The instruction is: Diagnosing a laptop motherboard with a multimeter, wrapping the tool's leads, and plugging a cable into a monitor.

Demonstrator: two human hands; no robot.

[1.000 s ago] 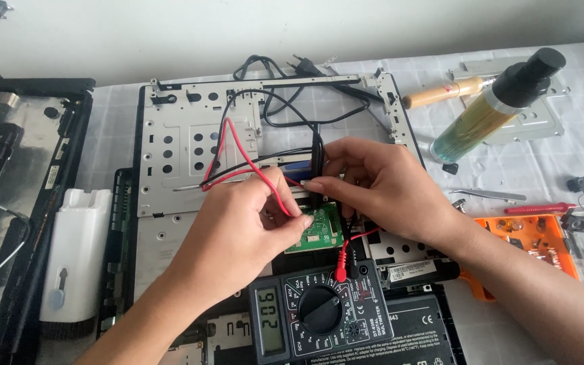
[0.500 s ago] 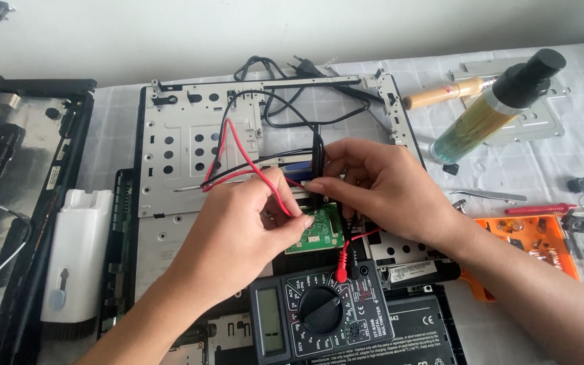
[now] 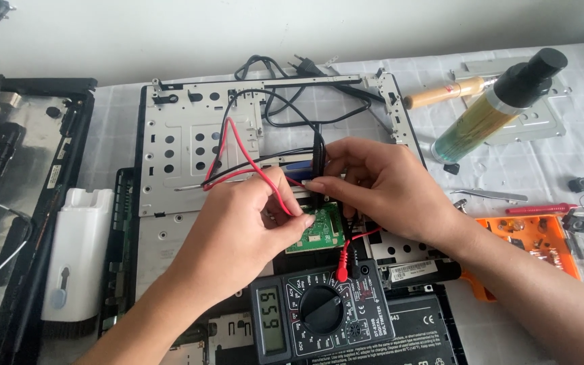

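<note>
The left hand [image 3: 238, 226] is pinching the red probe lead [image 3: 265, 177]; the right hand [image 3: 380, 186] is clamping the black probe [image 3: 319, 152] above the green circuit board [image 3: 319, 228], with the multimeter [image 3: 319, 312] crowding the near edge.

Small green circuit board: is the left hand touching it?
Touching. The head view shows the left hand with fingertips overlapping the left edge of the small green circuit board, no gap visible between them.

Electronics repair bench: opened laptop chassis [image 3: 190, 135] on a cloth-covered table, multimeter [image 3: 319, 314] in front of it, soldering iron [image 3: 441, 93] and orange parts tray [image 3: 539, 243] right of it.
</note>
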